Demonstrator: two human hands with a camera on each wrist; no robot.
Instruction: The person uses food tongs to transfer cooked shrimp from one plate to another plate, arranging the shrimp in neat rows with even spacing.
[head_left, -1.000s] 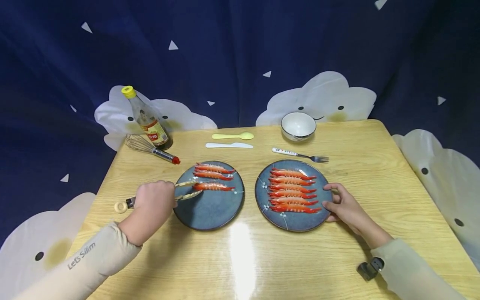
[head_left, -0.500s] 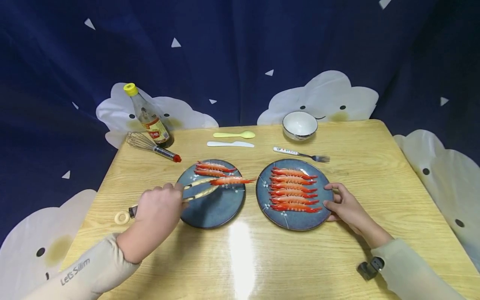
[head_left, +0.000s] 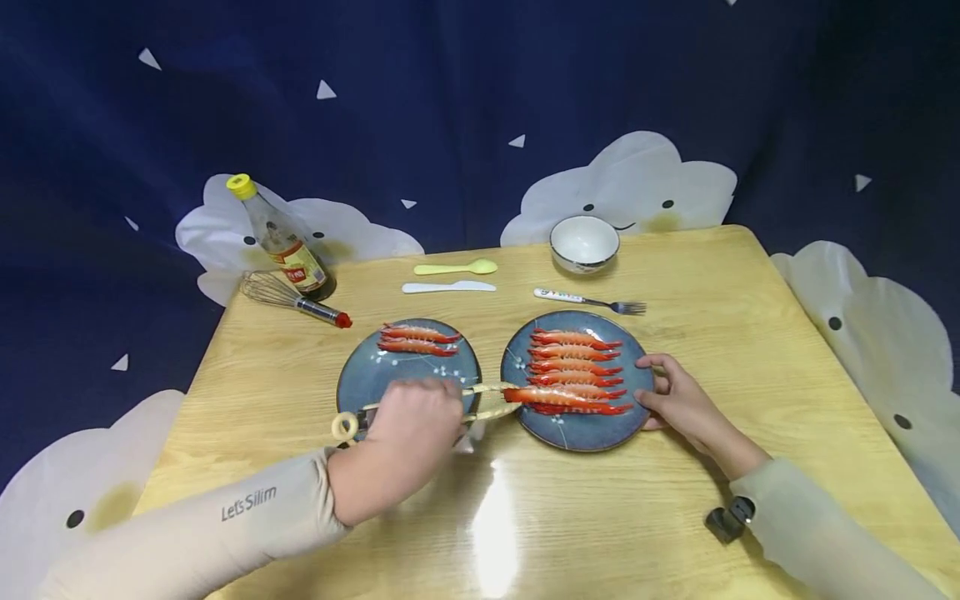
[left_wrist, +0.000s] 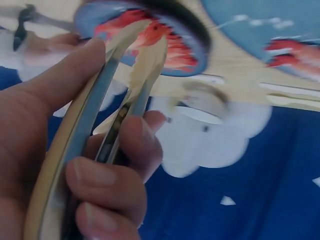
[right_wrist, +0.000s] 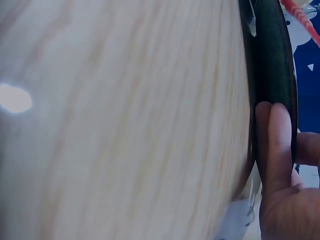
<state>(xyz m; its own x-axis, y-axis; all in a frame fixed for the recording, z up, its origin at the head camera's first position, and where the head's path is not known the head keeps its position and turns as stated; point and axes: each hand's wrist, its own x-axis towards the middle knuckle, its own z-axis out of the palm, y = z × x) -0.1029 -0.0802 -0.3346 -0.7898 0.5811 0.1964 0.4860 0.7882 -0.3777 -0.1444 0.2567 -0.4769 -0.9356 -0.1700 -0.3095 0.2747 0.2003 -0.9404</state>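
My left hand (head_left: 416, 433) grips a pair of tongs (left_wrist: 92, 110) with cream-coloured tips and a ring at the tail end. Pinched in the tips is one red-orange shrimp (head_left: 546, 397), over the near part of the right blue plate (head_left: 585, 435), overlapping the lowest shrimp there. Several shrimp (head_left: 574, 352) lie on that plate in a neat column. My right hand (head_left: 681, 407) holds the plate's right rim, thumb above and fingers (right_wrist: 281, 145) against its underside in the right wrist view. Two shrimp (head_left: 417, 347) lie at the far side of the left blue plate (head_left: 363, 383).
Behind the plates are a yellow spoon (head_left: 450, 268), a white knife (head_left: 450, 287), a fork (head_left: 588, 301) and a white bowl (head_left: 585, 243). At the back left a whisk (head_left: 300, 302) lies beside a yellow-capped sauce bottle (head_left: 292, 250). A dark blue curtain (head_left: 450, 100) hangs behind the table.
The tongs lifted one shrimp from the left plate, and my left hand carried it right to over the right plate. My right hand keeps its hold on the rim. The head view shifted slightly.
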